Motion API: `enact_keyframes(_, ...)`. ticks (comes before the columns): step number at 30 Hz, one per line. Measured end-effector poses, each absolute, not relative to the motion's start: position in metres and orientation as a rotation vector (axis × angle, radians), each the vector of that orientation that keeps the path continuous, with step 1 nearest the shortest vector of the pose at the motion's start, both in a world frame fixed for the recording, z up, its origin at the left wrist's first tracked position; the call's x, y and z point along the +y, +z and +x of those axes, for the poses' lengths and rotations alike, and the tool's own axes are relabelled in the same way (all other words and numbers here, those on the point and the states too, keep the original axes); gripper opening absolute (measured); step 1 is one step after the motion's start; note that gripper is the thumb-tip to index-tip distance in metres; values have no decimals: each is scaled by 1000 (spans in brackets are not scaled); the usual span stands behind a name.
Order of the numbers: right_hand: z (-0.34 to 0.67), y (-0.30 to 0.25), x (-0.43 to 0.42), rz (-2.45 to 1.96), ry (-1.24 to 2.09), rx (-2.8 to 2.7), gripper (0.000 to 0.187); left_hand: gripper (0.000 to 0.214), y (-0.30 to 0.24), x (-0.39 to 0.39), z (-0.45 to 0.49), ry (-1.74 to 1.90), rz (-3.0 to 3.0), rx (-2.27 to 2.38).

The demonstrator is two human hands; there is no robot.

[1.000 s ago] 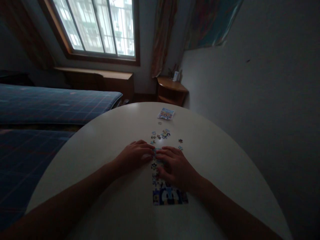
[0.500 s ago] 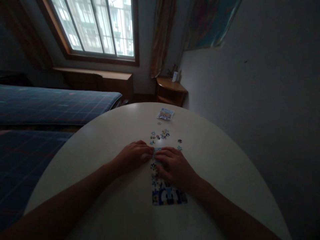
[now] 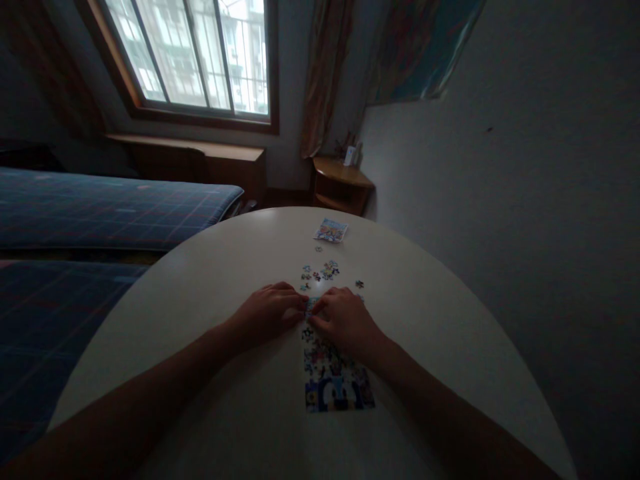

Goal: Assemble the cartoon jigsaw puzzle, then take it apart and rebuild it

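A partly joined jigsaw puzzle point(image 3: 340, 395) with a blue cartoon dog's face lies on the white table. Beyond its near rows, my left hand point(image 3: 273, 310) comes in from the left, thumb and forefinger closed on the edge of some light-blue jigsaw pieces point(image 3: 312, 304). Against the same pieces from the right, my right hand point(image 3: 347, 320) has its thumb and forefinger pinched together. It covers part of the puzzle's upper right. Just below the fingertips sits a dark-and-white piece point(image 3: 307, 335).
Several loose pieces point(image 3: 330, 270) lie beyond my hands, with one dark piece point(image 3: 360, 284) off to the right. A small picture packet point(image 3: 331, 231) rests near the far edge of the round table point(image 3: 225, 253). A plaid mattress point(image 3: 100, 210) stands at the left.
My right hand's fingers have drawn together into a pinch and its thumb has moved up, uncovering more of the puzzle's middle. My left hand has barely moved.
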State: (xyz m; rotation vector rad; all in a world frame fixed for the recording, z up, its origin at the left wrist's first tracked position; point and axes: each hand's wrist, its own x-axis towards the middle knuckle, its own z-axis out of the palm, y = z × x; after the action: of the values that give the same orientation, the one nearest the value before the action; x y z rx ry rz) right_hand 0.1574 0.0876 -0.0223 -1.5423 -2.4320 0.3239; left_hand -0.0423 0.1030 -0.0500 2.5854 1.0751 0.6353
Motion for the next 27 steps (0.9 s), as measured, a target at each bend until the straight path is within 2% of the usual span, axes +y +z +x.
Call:
enact_keyframes(17,152,-29,83,-1618,193,-2444,10,19,-48,105,-43,613,2612,1050)
enact_keyframes(27,144,-15,69,-1587,-33,-2620,16,12,-50,105,-42,559,2960,906)
